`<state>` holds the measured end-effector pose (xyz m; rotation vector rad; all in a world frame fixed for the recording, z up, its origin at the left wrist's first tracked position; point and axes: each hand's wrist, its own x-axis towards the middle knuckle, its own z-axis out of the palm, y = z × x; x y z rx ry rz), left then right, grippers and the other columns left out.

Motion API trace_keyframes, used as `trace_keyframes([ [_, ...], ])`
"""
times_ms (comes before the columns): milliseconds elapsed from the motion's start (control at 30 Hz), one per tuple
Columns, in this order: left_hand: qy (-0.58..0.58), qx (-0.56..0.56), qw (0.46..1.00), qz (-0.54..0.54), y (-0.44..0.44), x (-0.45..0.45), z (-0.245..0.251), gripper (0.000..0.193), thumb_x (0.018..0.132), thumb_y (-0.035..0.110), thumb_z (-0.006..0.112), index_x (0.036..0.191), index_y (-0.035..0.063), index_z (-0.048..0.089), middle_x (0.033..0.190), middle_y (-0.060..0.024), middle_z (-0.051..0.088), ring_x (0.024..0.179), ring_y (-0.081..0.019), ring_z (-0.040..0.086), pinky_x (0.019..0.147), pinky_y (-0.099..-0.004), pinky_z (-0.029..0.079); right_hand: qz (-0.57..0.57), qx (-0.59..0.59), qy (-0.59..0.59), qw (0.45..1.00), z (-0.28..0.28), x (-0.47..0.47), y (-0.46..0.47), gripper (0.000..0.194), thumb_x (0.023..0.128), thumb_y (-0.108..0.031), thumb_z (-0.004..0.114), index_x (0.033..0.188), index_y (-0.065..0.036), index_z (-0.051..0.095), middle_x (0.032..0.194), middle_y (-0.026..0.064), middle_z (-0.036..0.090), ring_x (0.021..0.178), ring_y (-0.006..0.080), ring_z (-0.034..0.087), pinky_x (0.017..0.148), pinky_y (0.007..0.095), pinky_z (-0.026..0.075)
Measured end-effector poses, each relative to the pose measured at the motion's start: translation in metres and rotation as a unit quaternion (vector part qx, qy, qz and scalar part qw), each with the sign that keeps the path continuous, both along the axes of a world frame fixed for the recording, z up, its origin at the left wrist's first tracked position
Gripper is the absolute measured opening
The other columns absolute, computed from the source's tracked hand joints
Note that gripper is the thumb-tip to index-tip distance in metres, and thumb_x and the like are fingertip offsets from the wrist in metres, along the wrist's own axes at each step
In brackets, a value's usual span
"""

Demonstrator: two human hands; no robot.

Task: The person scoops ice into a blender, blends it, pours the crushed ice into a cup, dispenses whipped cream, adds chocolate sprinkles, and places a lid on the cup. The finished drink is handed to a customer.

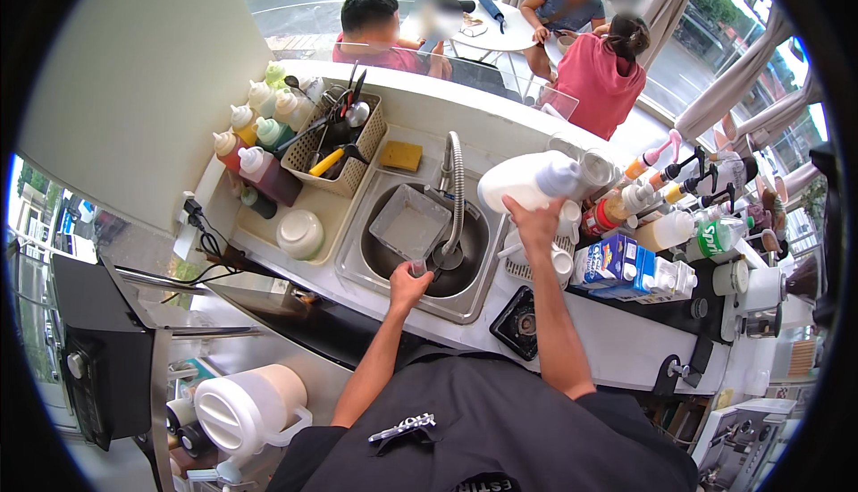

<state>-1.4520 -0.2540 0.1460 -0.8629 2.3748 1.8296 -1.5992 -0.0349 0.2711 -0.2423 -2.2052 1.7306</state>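
Note:
My left hand (409, 287) is at the front rim of the steel sink (489, 271), its fingers closed around a small clear cup (419, 267). In the basin, a clear rectangular plastic container (410, 222) sits tilted next to a small round metal piece (448, 257). The flexible metal faucet (458, 183) arches over the basin. To the right of the sink, my right hand (536, 224) grips a large whitish bottle (511, 182) with a pale cap. The bottle is tipped sideways above the counter, its cap toward the right; part of it is behind my fingers.
Left of the sink are squeeze bottles (268, 173), a utensil basket (352, 173), an upturned bowl (299, 232) and a yellow sponge (401, 155). Rightward stand cups (562, 263), cartons (606, 263) and pump bottles (653, 157). Several people (596, 83) sit beyond the counter ledge.

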Motion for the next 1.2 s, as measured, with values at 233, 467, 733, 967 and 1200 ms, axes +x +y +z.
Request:
trace_keyframes([
  [233,0.157,0.088,0.973,0.146,-0.015,-0.014,-0.027,0.02,0.073,-0.006,0.059,0.089,0.0061,0.056,0.077,0.0012,0.055,0.07,-0.0103,0.05,0.063,-0.0269,0.041,-0.002,0.097,0.048,0.994,-0.062,-0.087,-0.042,0.088,0.063,-0.02,0.09,0.131,-0.008,0.035,0.131,0.0199,0.051,0.12,0.0359,0.055,0.102,0.0455,0.045],
  [467,0.211,0.21,0.924,0.239,-0.033,-0.018,-0.02,0.025,0.068,-0.011,0.056,0.086,0.0062,0.054,0.079,0.0016,0.056,0.071,-0.0102,0.051,0.063,-0.0249,0.041,-0.011,0.179,-0.006,0.984,-0.069,-0.09,-0.038,0.07,0.072,-0.008,0.074,0.134,-0.005,0.04,0.132,0.0195,0.052,0.117,0.0307,0.055,0.095,0.0394,0.05],
  [733,0.247,0.207,0.927,0.193,-0.062,-0.003,0.063,0.025,0.076,-0.005,0.071,0.093,0.0069,0.056,0.083,0.0019,0.057,0.078,-0.0079,0.054,0.069,-0.0226,0.043,0.334,0.079,-0.042,0.938,-0.051,0.082,-0.075,0.024,0.084,-0.014,0.066,0.104,-0.003,0.059,0.091,0.0144,0.063,0.079,0.0306,0.063,0.069,0.0384,0.052],
  [967,0.222,-0.095,0.965,0.099,-0.108,0.029,0.169,0.046,0.08,0.036,0.085,0.091,-0.0007,0.059,0.085,-0.0029,0.064,0.079,-0.011,0.056,0.073,-0.0273,0.047,0.303,0.127,-0.059,0.943,-0.086,0.057,-0.079,0.018,0.086,-0.018,0.062,0.086,0.0,0.058,0.077,0.0196,0.062,0.075,0.0391,0.063,0.068,0.0486,0.048],
  [1200,0.114,-0.291,0.95,-0.014,-0.115,0.04,0.232,0.06,0.079,0.051,0.08,0.08,-0.0045,0.057,0.067,-0.0166,0.061,0.06,-0.0266,0.057,0.06,-0.0376,0.047,0.346,0.216,0.079,0.91,-0.124,-0.008,-0.084,0.021,0.076,-0.012,0.067,0.095,-0.004,0.067,0.113,0.0181,0.056,0.107,0.0375,0.057,0.09,0.0456,0.05],
])
